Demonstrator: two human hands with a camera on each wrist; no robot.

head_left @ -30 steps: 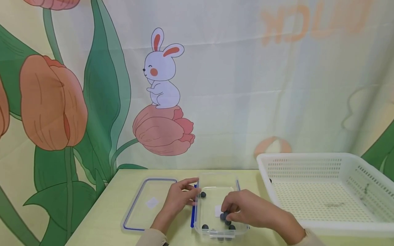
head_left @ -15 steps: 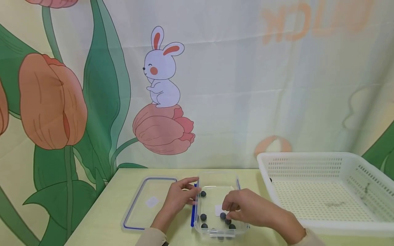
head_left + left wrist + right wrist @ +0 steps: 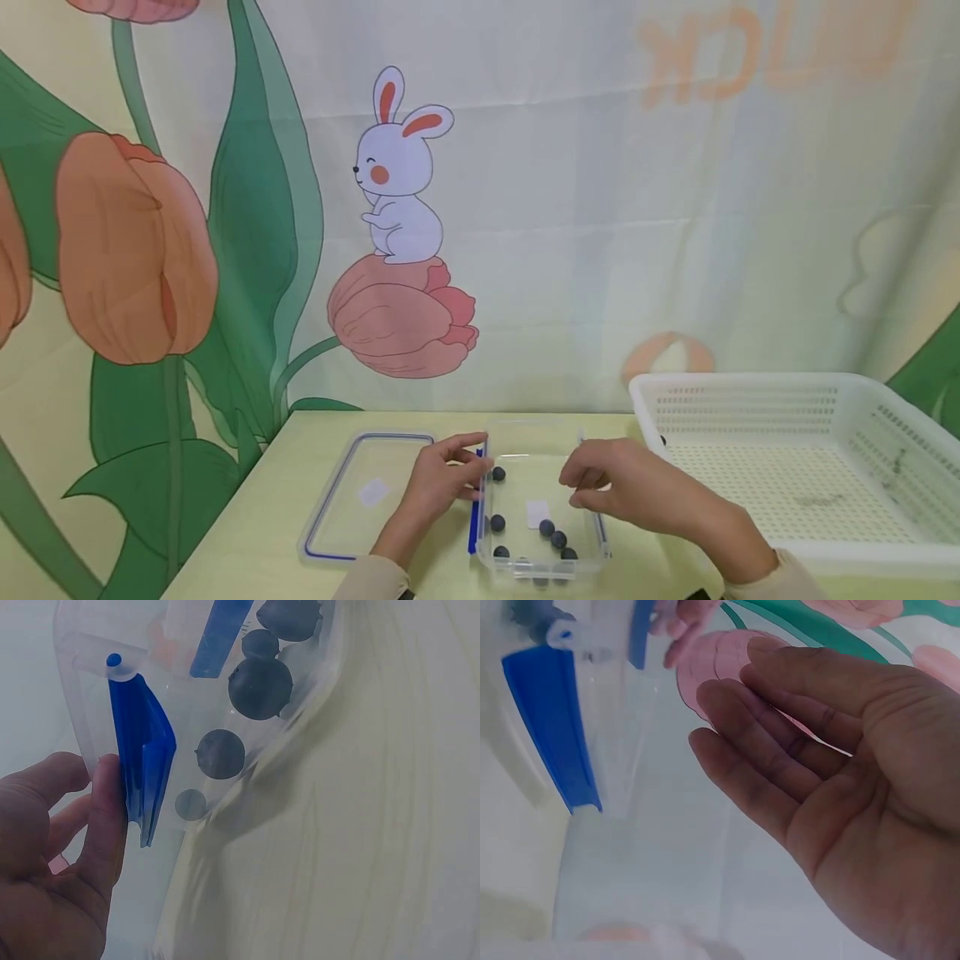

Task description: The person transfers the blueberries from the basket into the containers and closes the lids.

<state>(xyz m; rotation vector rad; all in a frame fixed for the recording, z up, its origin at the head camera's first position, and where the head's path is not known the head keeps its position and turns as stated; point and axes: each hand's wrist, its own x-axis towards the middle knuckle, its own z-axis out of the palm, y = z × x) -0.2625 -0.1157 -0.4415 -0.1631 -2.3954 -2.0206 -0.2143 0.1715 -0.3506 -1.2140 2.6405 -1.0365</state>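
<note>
A clear plastic food container (image 3: 543, 570) with blue side clasps (image 3: 474, 508) stands lidless on the table. Several blueberries (image 3: 558, 540) lie in it, mostly near the front and along the left wall; the left wrist view shows more blueberries (image 3: 220, 754) through the side. At the container's left rim, my left hand (image 3: 444, 482) holds the wall beside the clasp (image 3: 142, 757). Over the right wall hovers my right hand (image 3: 637, 487), its fingers loosely bent. Nothing shows between those fingers (image 3: 739, 776) in the right wrist view.
The container's clear lid (image 3: 330, 500), edged with a blue seal, lies left of my left hand. A large white perforated basket (image 3: 795, 546) stands at the right, with a dark round thing (image 3: 663, 440) by its left wall. A printed curtain (image 3: 540, 208) hangs behind the table (image 3: 255, 508).
My right hand has released blueberries at the container's front and risen to the right, away from them. More blueberries show near the front left. My left hand stays at the rim.
</note>
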